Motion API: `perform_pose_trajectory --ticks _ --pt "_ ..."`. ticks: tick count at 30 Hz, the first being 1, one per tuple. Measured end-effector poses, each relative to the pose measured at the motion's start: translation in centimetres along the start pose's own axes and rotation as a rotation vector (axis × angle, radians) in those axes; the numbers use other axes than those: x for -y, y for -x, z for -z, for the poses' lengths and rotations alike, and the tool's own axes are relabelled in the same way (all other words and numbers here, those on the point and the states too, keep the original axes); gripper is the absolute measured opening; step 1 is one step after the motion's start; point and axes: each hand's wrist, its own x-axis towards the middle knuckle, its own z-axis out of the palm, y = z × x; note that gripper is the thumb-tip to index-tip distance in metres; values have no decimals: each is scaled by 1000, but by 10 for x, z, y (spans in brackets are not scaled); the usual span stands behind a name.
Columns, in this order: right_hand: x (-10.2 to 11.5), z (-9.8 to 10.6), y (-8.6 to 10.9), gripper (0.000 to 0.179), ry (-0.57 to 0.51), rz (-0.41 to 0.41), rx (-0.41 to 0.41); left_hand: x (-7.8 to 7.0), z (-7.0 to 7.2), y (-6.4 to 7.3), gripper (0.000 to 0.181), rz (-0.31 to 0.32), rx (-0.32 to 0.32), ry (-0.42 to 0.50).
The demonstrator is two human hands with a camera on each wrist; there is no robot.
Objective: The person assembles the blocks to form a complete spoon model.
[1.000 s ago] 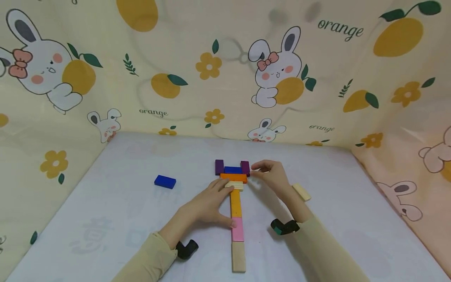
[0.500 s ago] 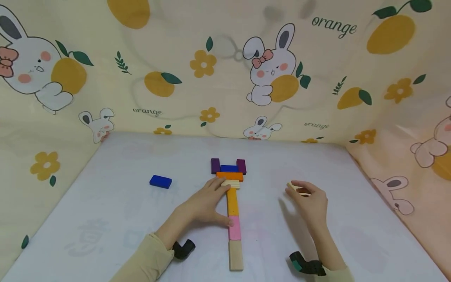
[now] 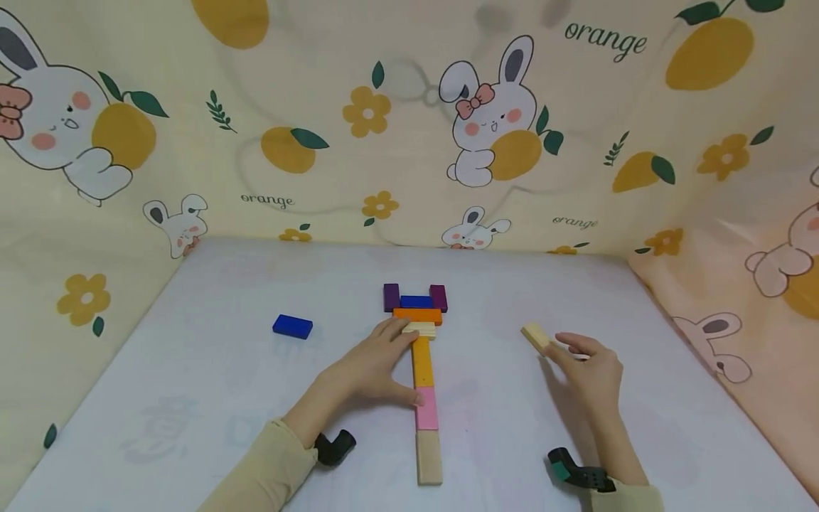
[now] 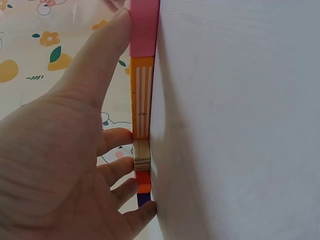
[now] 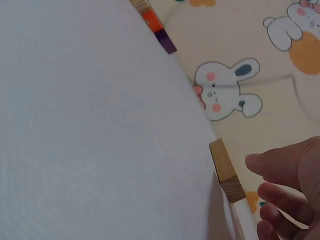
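Observation:
A row of wooden blocks runs up the middle of the table in the head view. Nearest lies a beige block (image 3: pixel 429 459), followed by a pink block (image 3: pixel 426 410), a yellow block (image 3: pixel 423 361) and several thin pale slats (image 3: pixel 422 329). Beyond lie an orange block (image 3: pixel 418 316), a blue block (image 3: pixel 416 301) and two purple blocks (image 3: pixel 438 298). My left hand (image 3: pixel 377 366) is spread along the row's left side, thumb at the pink block, fingertips by the slats. To the right, my right hand (image 3: pixel 591 370) is beside a loose pale block (image 5: pixel 225 170), fingers loosely bent and holding nothing.
A loose blue block (image 3: pixel 292 326) lies left of the row. White cloth covers the table (image 3: pixel 192 355). A printed curtain (image 3: pixel 307 85) with rabbits and oranges rises behind and at both sides. Each wrist carries a black camera mount (image 3: pixel 335 448).
The right hand leaves the right purple block, moves right to the loose pale block, covers part of it, then shifts further right off it. My left hand stays at the row.

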Motion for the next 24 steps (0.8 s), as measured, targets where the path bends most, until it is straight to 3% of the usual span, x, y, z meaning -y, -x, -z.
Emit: perform_pose_trajectory --ticks 4,11,15,24 --pt "-2 1 -2 32 -9 -23 20 0 1 0 111 4 2 2" --pt "-3 1 -5 42 -133 -204 117 -1 2 2 110 5 0 9" --pt "-3 1 -7 44 -158 -268 132 -1 1 2 110 11 10 12" --pt "2 -3 -7 44 -159 -292 132 0 1 2 110 8 4 3"
